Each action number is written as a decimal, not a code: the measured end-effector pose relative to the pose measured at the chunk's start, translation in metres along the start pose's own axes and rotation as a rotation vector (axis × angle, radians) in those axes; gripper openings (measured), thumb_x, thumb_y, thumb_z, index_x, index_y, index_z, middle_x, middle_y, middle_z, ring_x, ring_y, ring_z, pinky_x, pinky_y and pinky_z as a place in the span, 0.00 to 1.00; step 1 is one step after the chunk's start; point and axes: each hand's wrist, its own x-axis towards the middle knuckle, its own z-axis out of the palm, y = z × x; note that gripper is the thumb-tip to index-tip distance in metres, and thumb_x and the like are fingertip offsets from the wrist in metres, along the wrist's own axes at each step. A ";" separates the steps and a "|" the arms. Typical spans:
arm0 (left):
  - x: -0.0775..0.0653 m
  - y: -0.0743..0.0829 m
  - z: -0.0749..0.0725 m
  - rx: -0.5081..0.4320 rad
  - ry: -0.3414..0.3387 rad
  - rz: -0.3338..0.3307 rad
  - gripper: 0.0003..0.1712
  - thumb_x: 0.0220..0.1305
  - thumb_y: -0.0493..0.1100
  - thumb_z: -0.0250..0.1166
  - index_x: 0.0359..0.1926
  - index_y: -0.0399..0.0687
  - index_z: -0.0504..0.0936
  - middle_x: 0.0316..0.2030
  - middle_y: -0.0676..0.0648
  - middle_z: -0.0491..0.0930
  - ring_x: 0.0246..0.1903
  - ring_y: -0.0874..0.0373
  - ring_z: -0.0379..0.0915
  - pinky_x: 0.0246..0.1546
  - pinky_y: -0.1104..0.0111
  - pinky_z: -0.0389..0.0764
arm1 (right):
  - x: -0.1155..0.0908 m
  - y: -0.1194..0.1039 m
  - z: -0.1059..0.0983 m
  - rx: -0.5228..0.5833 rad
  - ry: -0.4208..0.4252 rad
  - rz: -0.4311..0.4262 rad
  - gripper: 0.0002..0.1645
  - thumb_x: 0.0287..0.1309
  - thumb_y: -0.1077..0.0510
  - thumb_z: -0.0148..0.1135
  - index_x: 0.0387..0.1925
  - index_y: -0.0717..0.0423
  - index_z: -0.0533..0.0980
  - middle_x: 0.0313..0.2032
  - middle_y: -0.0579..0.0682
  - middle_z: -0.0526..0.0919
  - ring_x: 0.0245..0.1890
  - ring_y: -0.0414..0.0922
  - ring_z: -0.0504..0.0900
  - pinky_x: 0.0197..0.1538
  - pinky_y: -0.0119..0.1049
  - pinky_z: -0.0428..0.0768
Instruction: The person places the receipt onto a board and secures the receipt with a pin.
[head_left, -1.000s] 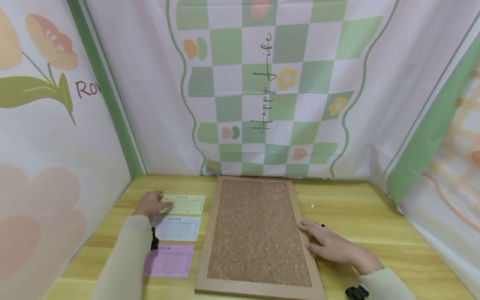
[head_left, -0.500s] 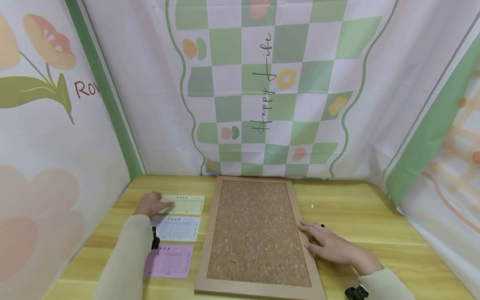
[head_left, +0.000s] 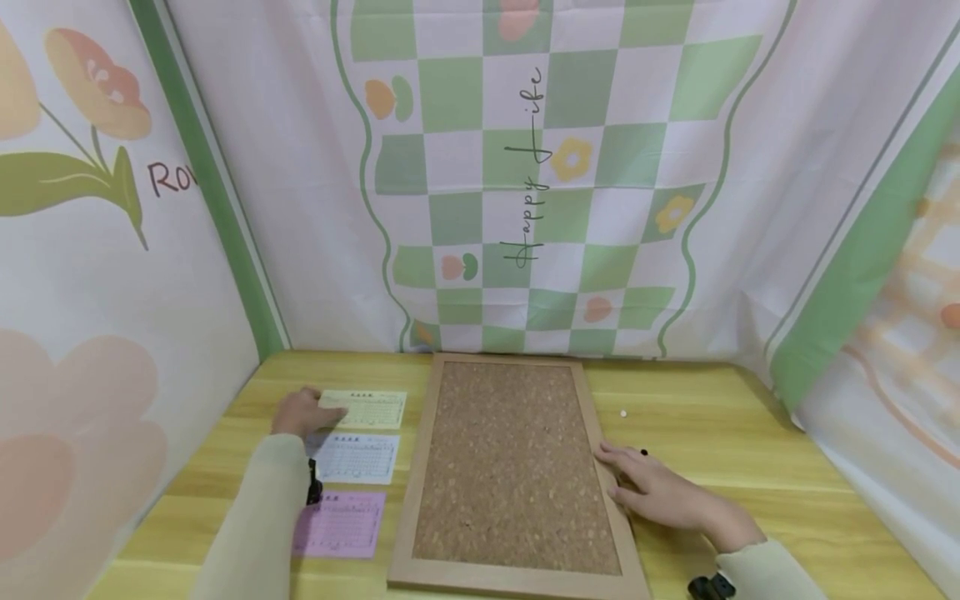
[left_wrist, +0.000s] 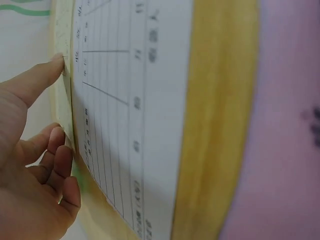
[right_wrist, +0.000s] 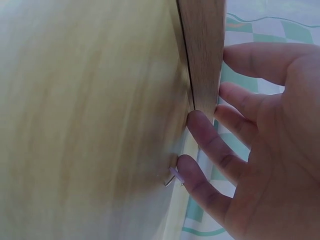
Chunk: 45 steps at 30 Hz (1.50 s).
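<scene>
A yellow printed slip (head_left: 367, 410) lies at the upper left of the wooden table. My left hand (head_left: 302, 412) rests at its left end, thumb stretched onto the paper; in the left wrist view the other fingers (left_wrist: 62, 160) bend loosely at the slip's edge. Below it lie a white printed slip (head_left: 358, 458) and a pink one (head_left: 343, 525), the latter partly behind the sleeve. A framed cork board (head_left: 517, 475) lies flat at the centre. My right hand (head_left: 663, 492) touches its right frame edge (right_wrist: 204, 55) with relaxed, spread fingers.
A small white dot-like thing (head_left: 623, 413) sits right of the board; a small black one (head_left: 643, 452) shows just beyond my right hand. In the right wrist view a thumbtack (right_wrist: 175, 175) is near the little finger. A checked cloth (head_left: 525, 275) hangs behind the table.
My left hand has shifted very slightly. The slips, the cork board and my right hand show no clear movement.
</scene>
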 end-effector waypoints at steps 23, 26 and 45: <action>0.008 -0.002 0.005 -0.079 0.056 -0.032 0.41 0.55 0.50 0.76 0.62 0.29 0.70 0.55 0.28 0.75 0.52 0.34 0.71 0.56 0.43 0.69 | -0.001 0.001 0.002 -0.003 0.024 -0.020 0.36 0.74 0.49 0.55 0.72 0.66 0.62 0.70 0.69 0.61 0.67 0.69 0.62 0.59 0.67 0.64; 0.007 -0.002 0.004 -0.103 0.040 -0.028 0.44 0.56 0.49 0.75 0.64 0.29 0.65 0.58 0.27 0.71 0.56 0.31 0.68 0.59 0.42 0.66 | -0.001 -0.001 0.001 -0.020 0.025 -0.019 0.36 0.74 0.48 0.55 0.72 0.66 0.62 0.70 0.69 0.61 0.66 0.68 0.63 0.59 0.66 0.65; 0.012 -0.003 -0.004 -0.153 -0.058 0.003 0.34 0.61 0.35 0.54 0.67 0.23 0.63 0.65 0.25 0.65 0.61 0.29 0.63 0.65 0.40 0.58 | -0.002 -0.003 0.000 0.016 0.014 0.002 0.36 0.74 0.48 0.55 0.72 0.66 0.62 0.71 0.70 0.60 0.67 0.70 0.60 0.59 0.69 0.62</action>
